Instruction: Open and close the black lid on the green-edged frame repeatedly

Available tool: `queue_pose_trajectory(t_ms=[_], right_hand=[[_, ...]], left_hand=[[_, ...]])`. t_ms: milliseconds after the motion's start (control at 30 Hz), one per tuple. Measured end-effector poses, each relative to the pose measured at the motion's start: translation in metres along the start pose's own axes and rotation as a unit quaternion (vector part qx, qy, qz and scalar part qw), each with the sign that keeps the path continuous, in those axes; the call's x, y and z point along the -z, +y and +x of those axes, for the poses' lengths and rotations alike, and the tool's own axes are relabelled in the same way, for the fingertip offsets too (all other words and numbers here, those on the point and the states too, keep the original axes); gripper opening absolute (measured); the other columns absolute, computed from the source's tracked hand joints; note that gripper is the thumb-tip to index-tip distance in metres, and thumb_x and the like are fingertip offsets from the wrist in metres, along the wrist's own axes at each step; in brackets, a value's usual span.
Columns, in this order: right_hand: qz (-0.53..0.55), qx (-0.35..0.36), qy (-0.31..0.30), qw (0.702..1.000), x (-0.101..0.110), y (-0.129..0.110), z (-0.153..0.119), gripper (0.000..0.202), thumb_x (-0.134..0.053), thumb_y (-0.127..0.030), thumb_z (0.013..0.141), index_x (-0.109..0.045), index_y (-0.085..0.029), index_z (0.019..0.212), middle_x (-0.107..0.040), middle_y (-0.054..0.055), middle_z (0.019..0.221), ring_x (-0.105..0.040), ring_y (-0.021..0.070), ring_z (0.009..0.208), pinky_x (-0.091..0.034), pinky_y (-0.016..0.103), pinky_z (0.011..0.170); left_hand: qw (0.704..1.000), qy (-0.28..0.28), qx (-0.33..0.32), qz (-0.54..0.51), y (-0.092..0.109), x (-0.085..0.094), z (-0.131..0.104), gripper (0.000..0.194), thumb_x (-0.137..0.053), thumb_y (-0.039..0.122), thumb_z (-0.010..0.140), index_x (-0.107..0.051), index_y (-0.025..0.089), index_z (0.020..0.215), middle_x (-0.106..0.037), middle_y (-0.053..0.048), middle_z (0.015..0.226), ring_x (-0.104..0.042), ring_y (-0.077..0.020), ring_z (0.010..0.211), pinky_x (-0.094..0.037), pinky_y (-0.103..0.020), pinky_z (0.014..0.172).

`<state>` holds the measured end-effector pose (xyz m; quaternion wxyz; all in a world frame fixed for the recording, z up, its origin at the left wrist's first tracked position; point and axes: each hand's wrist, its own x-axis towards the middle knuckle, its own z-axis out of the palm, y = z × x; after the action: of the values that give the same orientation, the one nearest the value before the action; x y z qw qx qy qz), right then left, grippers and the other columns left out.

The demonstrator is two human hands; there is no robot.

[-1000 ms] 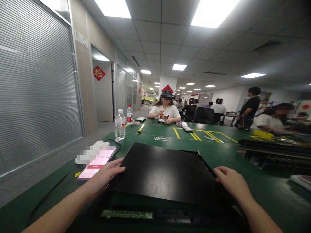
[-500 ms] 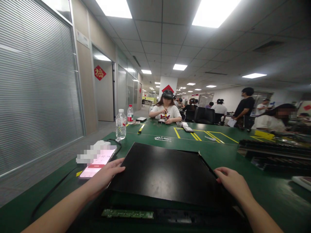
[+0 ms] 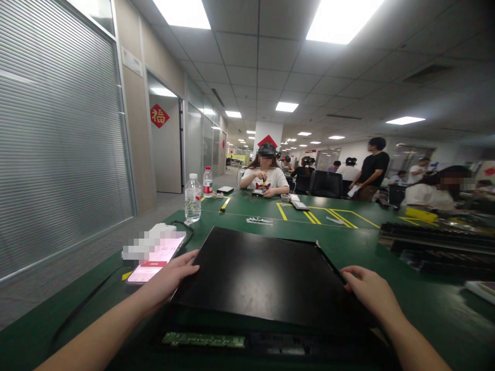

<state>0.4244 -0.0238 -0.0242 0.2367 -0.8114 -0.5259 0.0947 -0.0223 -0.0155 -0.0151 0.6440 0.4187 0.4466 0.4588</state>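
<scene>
Left hand (image 3: 178,270) and right hand (image 3: 367,287) still grasp the black panel (image 3: 263,278), the standing person (image 3: 374,169) farther left.

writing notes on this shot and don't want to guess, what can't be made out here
All in the head view:
- Undersides of the left hand and right hand grips: hidden by the hands and the black panel.
- What lies directly under the panel: covered by it.
- Markings on the green circuit board: too small and blurred.
- White object beside the phone: partly pixelated.
- White-edged object at far right: cut off by the picture edge.
</scene>
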Motion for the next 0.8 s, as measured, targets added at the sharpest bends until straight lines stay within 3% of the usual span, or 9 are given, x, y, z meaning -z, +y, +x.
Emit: queue_pose_trajectory(t_ms=[500,800], right_hand=[[-0.002,0.0,0.003,1.0,0.0002,-0.0001,-0.0006,0.034,-0.045,-0.041,0.071,-0.07,-0.023,0.087,-0.07,0.003,0.069,-0.062,0.0195,0.069,-0.041,0.027,0.057],[-0.009,0.003,-0.001,1.0,0.0001,0.0021,0.0013,0.035,-0.044,-0.041,0.071,-0.069,-0.023,0.087,-0.07,0.002,0.071,-0.062,0.0199,0.072,-0.041,0.027,0.06]], left_hand=[[0.998,0.015,-0.013,0.067,0.0035,0.0003,-0.0024,0.064,-0.063,0.021,0.07,-0.043,0.014,0.13,-0.058,-0.009,0.124,-0.06,-0.0245,0.105,-0.051,-0.031,0.084],[0.998,0.016,-0.009,0.061,0.0006,0.0018,0.0002,0.063,-0.063,0.021,0.071,-0.043,0.014,0.13,-0.061,-0.01,0.122,-0.061,-0.0249,0.104,-0.051,-0.031,0.082]])
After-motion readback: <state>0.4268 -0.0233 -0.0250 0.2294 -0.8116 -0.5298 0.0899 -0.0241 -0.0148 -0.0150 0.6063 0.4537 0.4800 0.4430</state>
